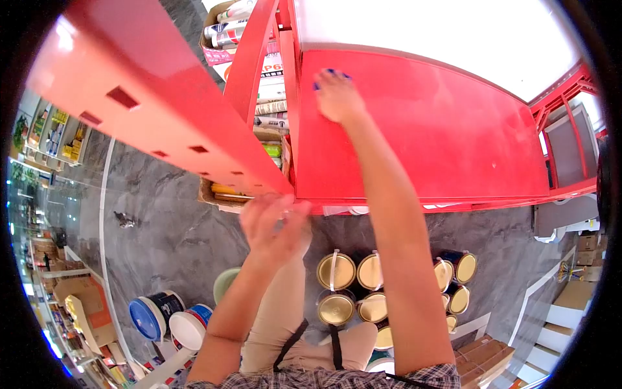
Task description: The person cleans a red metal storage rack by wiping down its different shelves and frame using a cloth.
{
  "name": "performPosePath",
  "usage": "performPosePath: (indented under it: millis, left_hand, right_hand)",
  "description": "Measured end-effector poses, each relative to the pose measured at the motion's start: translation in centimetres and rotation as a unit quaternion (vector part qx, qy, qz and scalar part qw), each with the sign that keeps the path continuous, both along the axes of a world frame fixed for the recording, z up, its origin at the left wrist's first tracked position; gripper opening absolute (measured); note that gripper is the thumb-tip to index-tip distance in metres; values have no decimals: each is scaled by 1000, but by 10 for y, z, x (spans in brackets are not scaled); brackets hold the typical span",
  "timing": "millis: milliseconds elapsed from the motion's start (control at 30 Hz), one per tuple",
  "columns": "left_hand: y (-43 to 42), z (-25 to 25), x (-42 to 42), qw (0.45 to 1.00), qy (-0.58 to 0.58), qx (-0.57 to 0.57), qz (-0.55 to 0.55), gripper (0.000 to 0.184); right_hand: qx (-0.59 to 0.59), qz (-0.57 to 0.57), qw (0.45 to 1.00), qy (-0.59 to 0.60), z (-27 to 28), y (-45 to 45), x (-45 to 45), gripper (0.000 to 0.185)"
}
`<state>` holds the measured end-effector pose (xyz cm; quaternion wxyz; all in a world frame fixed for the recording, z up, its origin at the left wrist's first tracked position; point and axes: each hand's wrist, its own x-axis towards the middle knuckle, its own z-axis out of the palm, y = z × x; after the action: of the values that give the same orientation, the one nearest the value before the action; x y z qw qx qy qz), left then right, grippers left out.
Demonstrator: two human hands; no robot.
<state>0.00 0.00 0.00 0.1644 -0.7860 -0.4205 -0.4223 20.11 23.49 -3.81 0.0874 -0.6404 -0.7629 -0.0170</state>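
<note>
A bare red metal shelf fills the upper middle of the view. My right hand lies on its left part near the back, palm down, fingers stretched out, with blue on the nails. My left hand is by the shelf's front left corner, close to the lower end of a red slotted upright. Motion smears its fingers, so I cannot make out whether they hold anything or touch the metal.
Boxes of tubes stand left of the shelf, behind the upright. Several tins with gold lids are on the grey floor below. A blue-lidded bucket and a white-lidded bucket stand at lower left. Cardboard boxes lie lower right.
</note>
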Motion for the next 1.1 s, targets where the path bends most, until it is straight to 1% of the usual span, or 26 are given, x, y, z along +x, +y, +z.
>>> performPosePath:
  millis: [67, 100, 167, 200, 267, 300, 333, 367, 433, 467, 533, 600, 667, 767, 800, 833, 900, 933, 1000, 1067, 1100]
  left_hand:
    - [1, 4, 24, 989, 1, 66, -133, 20]
    - [-7, 14, 22, 988, 12, 74, -134, 20]
    - [-15, 27, 34, 978, 33, -109, -175, 36]
    - [-9, 29, 34, 981, 16, -101, -162, 32]
    - [-8, 26, 29, 981, -3, -117, -154, 30]
    - [-5, 25, 24, 981, -17, -120, -148, 28]
    - [-6, 29, 20, 979, -15, -122, -165, 28]
    - [-9, 31, 17, 978, -14, -125, -165, 28]
    - [-16, 32, 13, 980, 0, -126, -151, 11]
    - [-21, 31, 12, 981, 3, -127, -149, 11]
    - [-30, 24, 13, 977, -38, -142, -156, 13]
    - [-39, 22, 10, 976, -33, -151, -156, 14]
    - [-45, 20, 7, 975, -30, -158, -154, 15]
    - [-48, 20, -1, 969, -1, -174, -175, 14]
    - [-47, 17, -1, 969, -21, -175, -172, 15]
    - [-48, 14, 1, 969, -42, -178, -169, 15]
    - [-48, 12, 6, 964, -55, -188, -179, 18]
    - [-50, 11, 10, 960, -65, -195, -188, 21]
    - [-53, 20, 14, 958, -65, -200, -196, 22]
    - [-52, 23, 10, 958, -59, -196, -202, 24]
    - [-54, 22, 6, 959, -57, -199, -193, 21]
  right_hand:
    - [65, 31, 995, 74, -5, -11, -16, 45]
    - [74, 32, 993, 83, 2, -19, -22, 45]
    - [18, 31, 999, 20, 7, -28, -1, 46]
    - [31, 4, 999, -9, -3, -20, 19, 45]
    - [18, -120, 993, -13, 3, -44, 75, 45]
    - [2, -150, 987, -54, 12, -53, 108, 45]
    - [-15, -179, 979, -93, 17, -60, 129, 46]
    - [-18, -179, 979, -93, 14, -67, 134, 46]
    - [46, -236, 971, 9, 1, -73, 136, 45]
    - [52, -182, 981, -35, -4, -64, 130, 46]
    - [73, -82, 994, 10, -19, -39, 87, 46]
    - [20, -14, 998, 56, -8, -25, 19, 44]
    - [82, -8, 990, 117, -2, -34, -32, 41]
    - [80, 33, 989, 123, 3, -46, -35, 41]
    - [69, 53, 991, 97, 6, -63, -36, 43]
    - [67, 52, 992, 93, 7, -86, -35, 43]
    - [86, 104, 985, 108, 6, -124, -31, 43]
    - [78, 99, 989, 83, 5, -126, -20, 43]
    - [53, 15, 998, -38, 17, -127, 24, 42]
    - [42, -72, 995, -46, 5, -115, 100, 41]
    - [88, -106, 987, -85, -9, -114, 144, 39]
